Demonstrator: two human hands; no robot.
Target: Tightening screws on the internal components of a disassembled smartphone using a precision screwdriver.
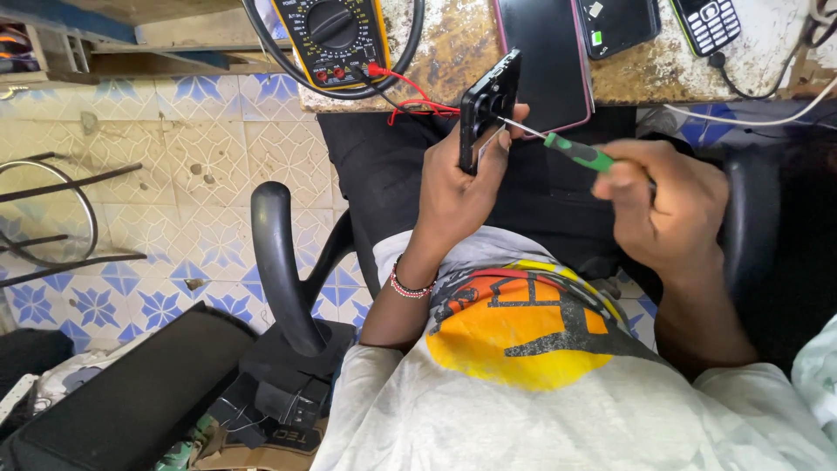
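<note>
The black mobile phone (488,103) was held up on edge above the lap, just in front of the table (453,52) edge, clasped firmly in the left hand (458,187), fingers wrapped round its lower half. Its long axis was seen running steeply up and away, the top end tipped toward the table and slightly right, with one broad face turned toward the right hand. Against that face the metal tip of a green-handled screwdriver (571,150) was pressed, its shaft lying nearly level, pointing left and a little upward. The handle was gripped closed in the right hand (667,209), fingers curled tight round it.

A slip was judged the main risk: with the phone steadied by one hand alone in mid-air, the tip could be driven off its seat by too much push or a tilted shaft, and the phone's face or the holding fingers could be scratched. A loosened screw, if there was one, could be dropped to the tiled floor (174,174); none could be made out.

Further out, a yellow multimeter (336,35) with red leads was seen on the table, beside a dark tablet (545,61), another dark handset (621,24) and a keypad phone (708,22). A black chair armrest (279,262) was noted at the left.
</note>
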